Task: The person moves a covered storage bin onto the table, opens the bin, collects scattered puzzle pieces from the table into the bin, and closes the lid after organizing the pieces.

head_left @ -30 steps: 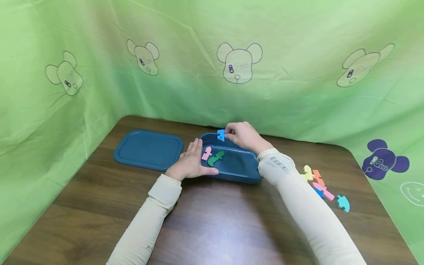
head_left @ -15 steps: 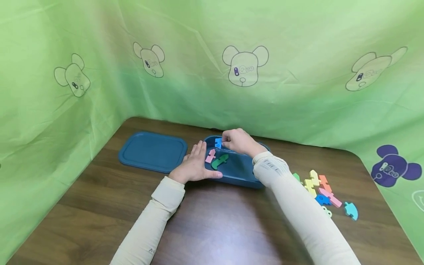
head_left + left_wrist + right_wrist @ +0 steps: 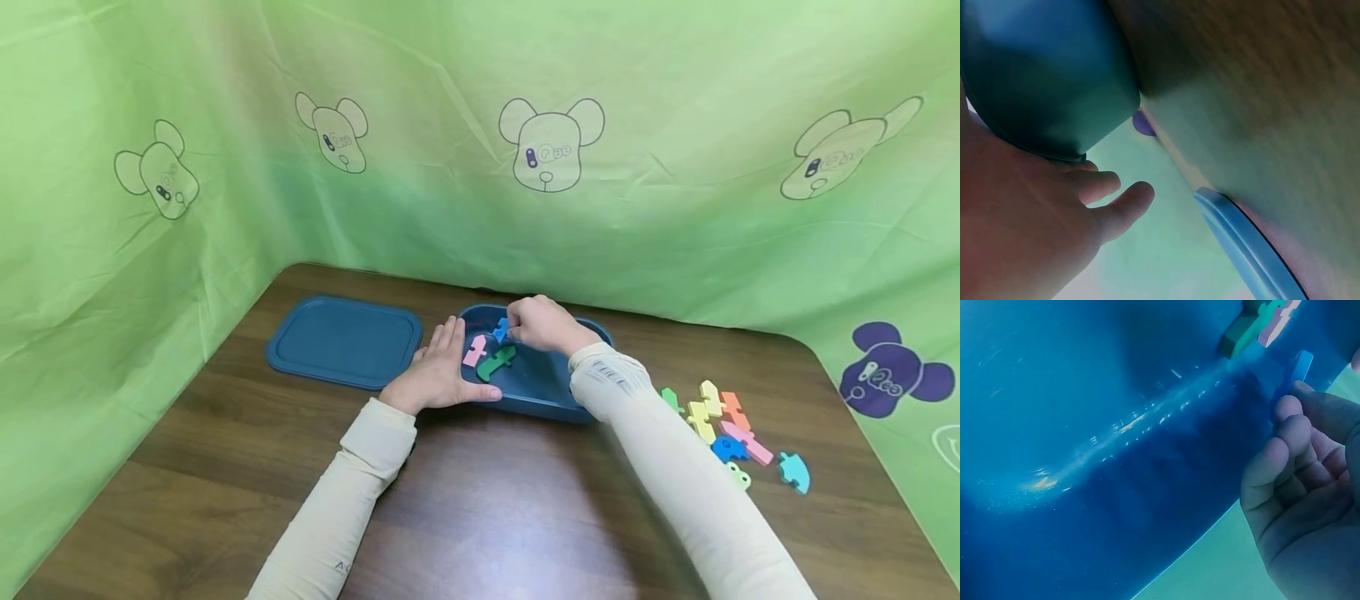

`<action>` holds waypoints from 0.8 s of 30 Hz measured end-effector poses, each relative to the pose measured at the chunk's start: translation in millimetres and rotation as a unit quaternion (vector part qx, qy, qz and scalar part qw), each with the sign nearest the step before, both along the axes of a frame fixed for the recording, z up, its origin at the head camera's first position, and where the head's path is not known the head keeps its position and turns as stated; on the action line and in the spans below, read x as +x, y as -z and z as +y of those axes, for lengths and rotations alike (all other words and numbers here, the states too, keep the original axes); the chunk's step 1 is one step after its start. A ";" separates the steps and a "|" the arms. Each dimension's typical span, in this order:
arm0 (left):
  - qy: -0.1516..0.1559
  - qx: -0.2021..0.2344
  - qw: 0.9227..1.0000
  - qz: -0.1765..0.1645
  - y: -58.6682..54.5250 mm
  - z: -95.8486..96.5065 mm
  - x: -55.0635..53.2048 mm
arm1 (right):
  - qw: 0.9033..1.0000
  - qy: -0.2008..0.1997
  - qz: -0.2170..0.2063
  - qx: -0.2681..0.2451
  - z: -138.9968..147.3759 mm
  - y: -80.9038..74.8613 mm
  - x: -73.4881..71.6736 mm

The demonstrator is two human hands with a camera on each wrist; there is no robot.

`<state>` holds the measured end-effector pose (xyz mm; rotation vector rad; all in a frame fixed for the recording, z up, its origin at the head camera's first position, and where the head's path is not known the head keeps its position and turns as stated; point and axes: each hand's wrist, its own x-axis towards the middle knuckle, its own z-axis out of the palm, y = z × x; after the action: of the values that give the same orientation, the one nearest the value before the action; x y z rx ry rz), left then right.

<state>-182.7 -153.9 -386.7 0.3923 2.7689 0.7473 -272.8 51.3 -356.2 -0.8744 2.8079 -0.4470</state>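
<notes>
In the head view, a dark blue box (image 3: 547, 409) stands near the back of the table. My left hand (image 3: 435, 371) rests against its left end, fingers straight and thumb along the front rim. Inside the box my right hand (image 3: 547, 323) pinches a blue puzzle piece (image 3: 500, 330) between thumb and fingertips; the right wrist view shows that pinch on the blue piece (image 3: 1300, 367) too. A pink puzzle piece (image 3: 475, 351) and a dark green puzzle piece (image 3: 496, 363) lie on the box floor at the left. Part of the box is hidden behind my right forearm.
A flat dark blue lid (image 3: 345, 342) lies left of the box. On the right of the table several puzzle pieces are scattered, among them a yellow piece (image 3: 702, 422), an orange piece (image 3: 734, 410) and a teal piece (image 3: 794, 472). A green curtain (image 3: 420, 225) hangs behind.
My right hand has lowered the blue puzzle piece from above the back rim into the box, near the pink and green pieces. The left hand has stayed at the box's left end.
</notes>
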 end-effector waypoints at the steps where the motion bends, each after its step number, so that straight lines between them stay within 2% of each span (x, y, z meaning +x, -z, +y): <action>1: 0.000 -0.002 1.000 0.000 0.1 -0.3 -0.1 | 1.000 -0.002 0.001 0.001 -0.9 0.6 -0.2; 9: 0.001 0.002 1.000 0.001 -0.4 -0.1 0.4 | 1.000 -0.016 0.010 0.011 -5.7 8.0 -2.4; 16: 0.003 0.006 1.000 -0.006 1.1 2.4 0.8 | 1.000 0.003 0.003 0.019 2.2 9.5 -1.3; 19: 0.004 0.003 1.000 -0.004 1.7 1.8 0.1 | 1.000 0.008 -0.004 0.014 5.5 3.4 0.6; 24: 0.001 0.004 1.000 -0.005 -0.3 0.0 0.1 | 1.000 0.014 0.005 -0.015 11.2 -17.0 4.8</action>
<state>-182.6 -153.8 -386.4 0.3910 2.7562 0.7595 -267.9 62.5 -339.2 -0.8469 2.8324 -0.4928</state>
